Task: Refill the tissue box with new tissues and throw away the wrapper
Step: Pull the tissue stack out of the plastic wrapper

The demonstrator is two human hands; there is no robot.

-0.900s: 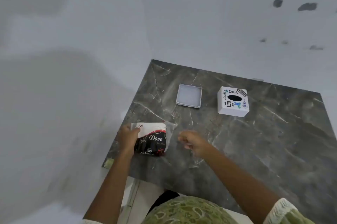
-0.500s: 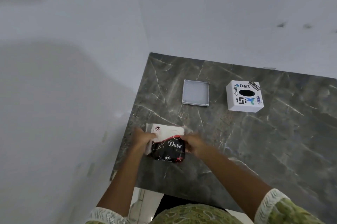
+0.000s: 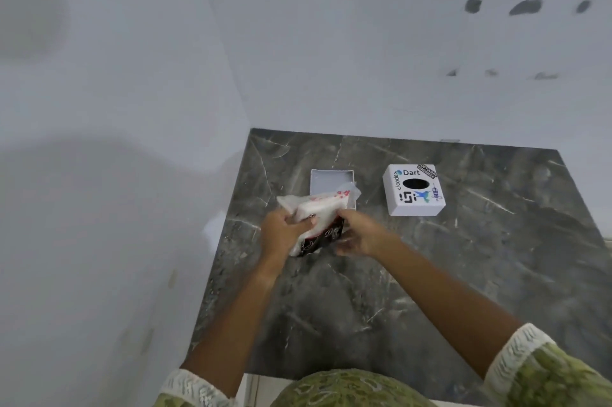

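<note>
A pack of tissues [image 3: 323, 211] in a black, red and white wrapper [image 3: 316, 242] is lifted off the dark marble table [image 3: 430, 274]. My left hand [image 3: 281, 234] grips the pack's left side. My right hand [image 3: 359, 234] holds its right side at the dark part of the wrapper. The clear end of the wrapper is open and white tissues show there. The white tissue box top [image 3: 414, 189], with stickers and a dark oval hole, stands to the right. The shallow white box base [image 3: 331, 179] lies behind the pack, partly hidden by it.
White walls [image 3: 132, 108] close off the table's left and back sides. The table's front edge is close to my body. Grey marble spreads to the right and in front of my hands.
My right hand reached over and took hold of the pack. Both hands lifted it off the table toward the box base, and the wrapper's end has come open with tissues showing.
</note>
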